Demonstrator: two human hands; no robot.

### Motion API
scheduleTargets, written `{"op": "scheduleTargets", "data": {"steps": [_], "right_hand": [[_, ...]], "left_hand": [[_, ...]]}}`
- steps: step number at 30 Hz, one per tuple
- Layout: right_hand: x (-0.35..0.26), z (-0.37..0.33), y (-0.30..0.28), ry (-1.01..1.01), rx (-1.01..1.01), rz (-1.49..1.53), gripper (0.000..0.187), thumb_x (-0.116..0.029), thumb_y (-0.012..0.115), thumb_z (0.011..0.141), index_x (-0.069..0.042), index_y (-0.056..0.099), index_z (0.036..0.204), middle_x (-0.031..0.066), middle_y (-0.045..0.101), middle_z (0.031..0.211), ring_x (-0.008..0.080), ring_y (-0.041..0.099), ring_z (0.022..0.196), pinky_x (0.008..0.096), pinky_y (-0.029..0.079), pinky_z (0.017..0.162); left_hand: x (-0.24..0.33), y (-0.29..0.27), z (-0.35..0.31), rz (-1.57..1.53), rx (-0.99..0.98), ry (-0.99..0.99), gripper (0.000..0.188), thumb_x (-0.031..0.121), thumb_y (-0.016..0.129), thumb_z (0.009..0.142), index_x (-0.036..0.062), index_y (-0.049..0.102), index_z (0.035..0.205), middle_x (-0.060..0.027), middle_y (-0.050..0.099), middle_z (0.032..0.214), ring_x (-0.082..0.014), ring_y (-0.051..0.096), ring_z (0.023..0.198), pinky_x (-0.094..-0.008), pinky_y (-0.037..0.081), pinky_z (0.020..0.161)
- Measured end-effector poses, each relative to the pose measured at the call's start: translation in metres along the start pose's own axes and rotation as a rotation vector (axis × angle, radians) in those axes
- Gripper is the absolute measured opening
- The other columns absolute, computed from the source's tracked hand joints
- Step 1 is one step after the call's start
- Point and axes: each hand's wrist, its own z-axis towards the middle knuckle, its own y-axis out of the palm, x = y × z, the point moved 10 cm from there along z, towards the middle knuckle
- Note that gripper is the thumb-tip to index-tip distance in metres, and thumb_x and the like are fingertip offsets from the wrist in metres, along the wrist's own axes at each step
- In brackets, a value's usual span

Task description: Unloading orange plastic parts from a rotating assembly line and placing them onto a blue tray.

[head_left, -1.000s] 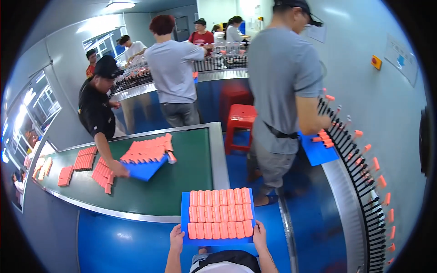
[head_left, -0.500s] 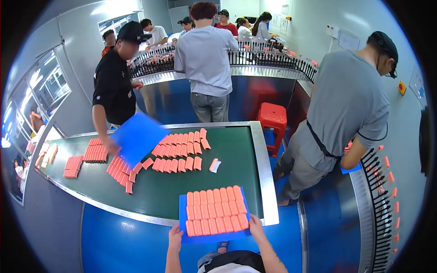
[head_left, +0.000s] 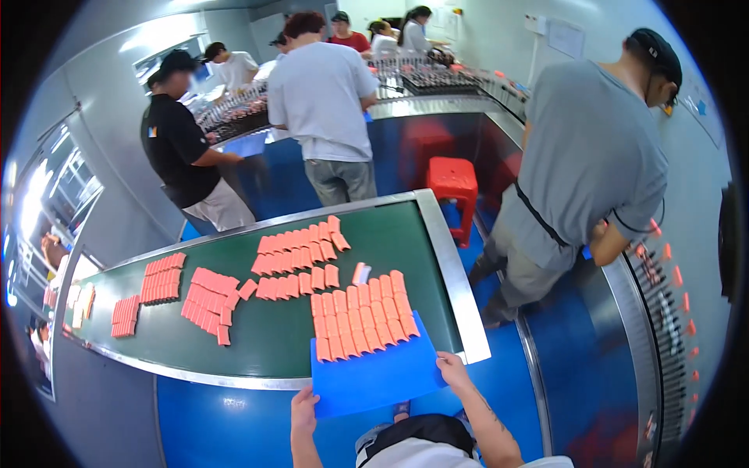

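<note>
My left hand pinches the near left edge of a blue sheet. My right hand grips the same sheet at its right edge. Three rows of coral-pink curved pieces lie at the sheet's far side, the nearest row on its far edge. The farther rows reach over the green tabletop; whether the sheet still runs under them is hidden. Just beyond them lies a single piece with a white side.
More pink pieces stand in groups on the table's middle and left. A metal rim edges the table. A red stool stands past its far right corner. A co-worker in grey bends over a rack at right; others work behind.
The sheet's near part has come bare as the pink rows shifted away from me onto its far edge and the table. The co-worker in black has turned away from the table with a blue sheet.
</note>
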Motion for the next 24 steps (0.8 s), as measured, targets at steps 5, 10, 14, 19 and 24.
{"op": "scheduleTargets", "data": {"steps": [5,10,14,19,24], "right_hand": [[-0.005,-0.041,0.006,-0.023,0.020,0.019,0.027,-0.013,0.059,0.095,0.004,0.070,0.114,0.0060,0.071,0.098,0.0138,0.063,0.090,0.0282,0.050,0.080],[-0.017,-0.037,0.005,-0.040,-0.043,0.038,0.023,-0.013,0.057,0.094,0.003,0.072,0.104,0.0012,0.067,0.082,0.0096,0.058,0.076,0.0284,0.046,0.068],[0.011,-0.073,0.010,0.066,-0.150,0.073,0.024,-0.012,0.060,0.094,0.001,0.073,0.109,0.0052,0.072,0.094,0.0123,0.064,0.084,0.0280,0.051,0.077],[-0.001,-0.064,0.016,0.021,-0.179,0.125,0.023,-0.012,0.061,0.093,0.000,0.074,0.107,0.0042,0.072,0.090,0.0106,0.062,0.078,0.0274,0.049,0.070],[0.016,-0.094,0.003,0.122,-0.313,0.270,0.020,-0.012,0.060,0.094,0.000,0.074,0.100,0.0004,0.068,0.081,0.0104,0.060,0.072,0.0269,0.047,0.064]], "left_hand": [[0.004,-0.026,-0.030,-0.044,0.053,-0.020,0.045,-0.009,0.051,0.086,-0.0105,0.056,0.130,-0.0182,0.067,0.117,-0.0260,0.065,0.105,-0.0349,0.052,0.092],[0.023,-0.014,-0.026,0.023,0.027,0.020,0.042,-0.009,0.050,0.085,-0.0120,0.058,0.126,-0.0187,0.067,0.115,-0.0271,0.067,0.103,-0.0361,0.054,0.089],[-0.010,-0.059,-0.067,-0.075,0.041,-0.043,0.040,-0.007,0.053,0.083,-0.0118,0.060,0.123,-0.0170,0.070,0.107,-0.0246,0.069,0.090,-0.0335,0.058,0.078],[-0.007,-0.083,-0.056,-0.090,0.094,0.013,0.041,-0.005,0.054,0.083,-0.0123,0.059,0.124,-0.0178,0.070,0.105,-0.0243,0.069,0.086,-0.0332,0.059,0.075],[0.002,-0.066,-0.095,-0.060,0.041,0.030,0.046,-0.002,0.054,0.083,-0.0117,0.056,0.128,-0.0184,0.069,0.110,-0.0256,0.070,0.093,-0.0359,0.059,0.081]]}}
